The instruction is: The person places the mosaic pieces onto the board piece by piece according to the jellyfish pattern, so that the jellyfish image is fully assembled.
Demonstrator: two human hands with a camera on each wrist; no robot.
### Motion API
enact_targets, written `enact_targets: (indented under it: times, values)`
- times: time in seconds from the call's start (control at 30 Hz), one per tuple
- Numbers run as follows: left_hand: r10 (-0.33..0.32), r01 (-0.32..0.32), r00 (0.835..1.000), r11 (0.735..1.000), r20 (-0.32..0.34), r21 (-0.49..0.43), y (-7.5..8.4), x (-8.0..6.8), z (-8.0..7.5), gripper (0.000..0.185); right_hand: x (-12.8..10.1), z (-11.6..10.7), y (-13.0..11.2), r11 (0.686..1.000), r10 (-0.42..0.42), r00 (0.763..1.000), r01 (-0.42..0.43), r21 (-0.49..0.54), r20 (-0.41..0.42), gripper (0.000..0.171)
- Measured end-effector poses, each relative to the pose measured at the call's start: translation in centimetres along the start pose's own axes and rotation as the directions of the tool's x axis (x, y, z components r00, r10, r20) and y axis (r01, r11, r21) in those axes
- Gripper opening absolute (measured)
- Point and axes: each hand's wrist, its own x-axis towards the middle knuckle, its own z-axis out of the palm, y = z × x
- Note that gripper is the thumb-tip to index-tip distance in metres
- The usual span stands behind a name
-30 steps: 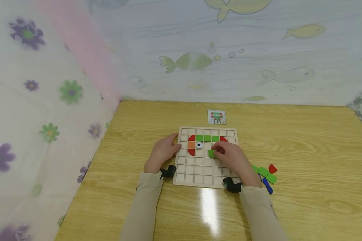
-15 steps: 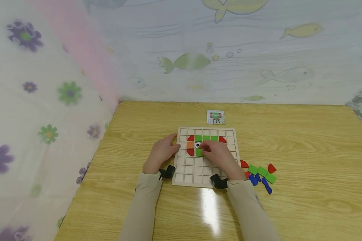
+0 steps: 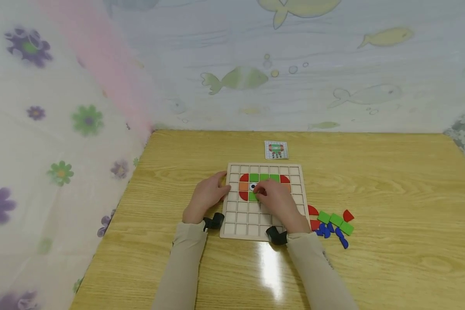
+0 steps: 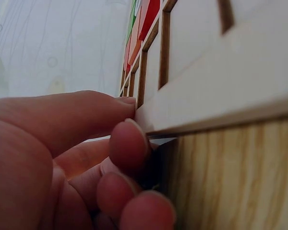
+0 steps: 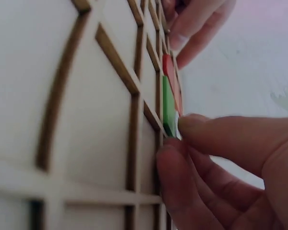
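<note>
In the head view, a wooden grid board (image 3: 263,201) lies on the wood-grain table (image 3: 391,241). The right hand (image 3: 276,199) reaches over the board's middle, fingertips curled onto a green square tile (image 3: 252,197) that sits at the hand's 10 o'clock, just below the eye tile (image 3: 252,187) and beside a red quarter-round piece (image 3: 243,196). The left hand (image 3: 206,197) rests at the board's 9 o'clock edge, fingers curled against the rim. Above the tile runs a row of green squares (image 3: 264,177) capped by red corners. Loose red, green and blue pieces (image 3: 333,223) lie at the board's 3 o'clock, well apart from the right hand. A small pattern card (image 3: 276,150) lies at the board's 12 o'clock.

In the left wrist view, the left hand's fingers (image 4: 127,143) are pressed together, thumb above and fingertips beneath, pinching the board's edge (image 4: 216,100).

In the right wrist view, the right hand's thumb and forefinger (image 5: 182,177) pinch the green tile (image 5: 169,108), which stands at their 12 o'clock, seated in a board cell with a red piece (image 5: 167,64) just beyond it.
</note>
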Motion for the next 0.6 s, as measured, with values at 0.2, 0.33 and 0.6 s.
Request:
enact_targets:
  times: [0.2, 0.33, 0.6]
  values:
    - [0.004, -0.003, 1.0, 0.999, -0.03, 0.053, 0.7, 0.2, 0.2, 0.053, -0.5, -1.2, 0.7, 0.998, 0.026, 0.999, -0.027, 0.054, 0.02, 0.011]
    - [-0.001, 0.005, 0.998, 0.998, -0.057, 0.07, 1.1, 0.2, 0.2, 0.054, -0.9, -2.2, 1.2, 0.999, 0.023, 0.999, -0.024, 0.035, 0.031, 0.013]
    - [-0.046, 0.047, 0.997, 0.999, -0.069, 0.009, 0.5, -0.1, 0.1, 0.056, -2.3, -3.7, 2.4, 1.0, -0.014, 0.998, 0.014, -0.004, 0.064, 0.018]
